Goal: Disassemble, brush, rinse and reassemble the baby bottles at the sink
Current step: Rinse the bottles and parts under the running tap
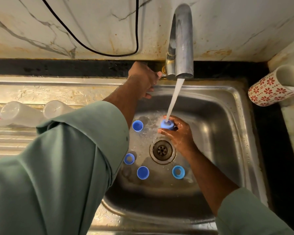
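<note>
Head camera looks down into a steel sink (227, 116). Water (174, 99) runs from the tap (183, 48) in a white stream. It lands on a blue bottle ring (167, 125) that the right hand (180, 134) grasps with its fingertips, just above the drain (162, 150). The left hand (143, 78) reaches up to the tap's base and is closed on the small tap handle (161, 74) there.

Four more blue parts lie on the wet sink floor. One blue cap (137, 126) sits left of the stream. A blue ring (129, 158) lies lower left of the drain, a second blue cap (143, 172) lies below it, and another blue ring (178, 172) lies to the right of that.

Two clear bottles (20, 114) lie on their sides on the draining board (12, 141) to the left, partly hidden by the green sleeve (66, 167). A white mug with red flowers (270, 89) sits on the right
</note>
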`<move>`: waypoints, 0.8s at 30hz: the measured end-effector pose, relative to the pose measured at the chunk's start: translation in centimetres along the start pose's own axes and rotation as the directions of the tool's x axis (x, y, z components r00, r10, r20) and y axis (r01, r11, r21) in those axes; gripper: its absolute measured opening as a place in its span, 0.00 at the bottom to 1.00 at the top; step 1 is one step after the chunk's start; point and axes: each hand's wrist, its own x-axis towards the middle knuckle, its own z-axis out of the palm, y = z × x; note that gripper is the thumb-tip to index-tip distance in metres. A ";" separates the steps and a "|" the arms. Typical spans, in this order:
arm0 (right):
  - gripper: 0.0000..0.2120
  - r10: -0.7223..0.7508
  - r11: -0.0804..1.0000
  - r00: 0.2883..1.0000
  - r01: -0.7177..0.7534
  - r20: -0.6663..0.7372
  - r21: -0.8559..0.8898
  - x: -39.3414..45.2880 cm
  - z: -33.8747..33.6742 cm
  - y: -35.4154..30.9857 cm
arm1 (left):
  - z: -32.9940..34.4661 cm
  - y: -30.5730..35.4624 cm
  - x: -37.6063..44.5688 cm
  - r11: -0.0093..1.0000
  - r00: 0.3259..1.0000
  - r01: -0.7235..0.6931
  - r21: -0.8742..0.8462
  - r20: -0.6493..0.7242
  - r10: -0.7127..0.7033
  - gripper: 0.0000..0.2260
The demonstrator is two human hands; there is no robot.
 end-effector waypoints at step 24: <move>0.17 0.528 0.210 0.809 -0.417 0.257 0.884 2.1 0.9 -1.8 | 0.0 0.1 0.0 0.983 0.988 0.145 -0.111 0.076 -0.137 0.09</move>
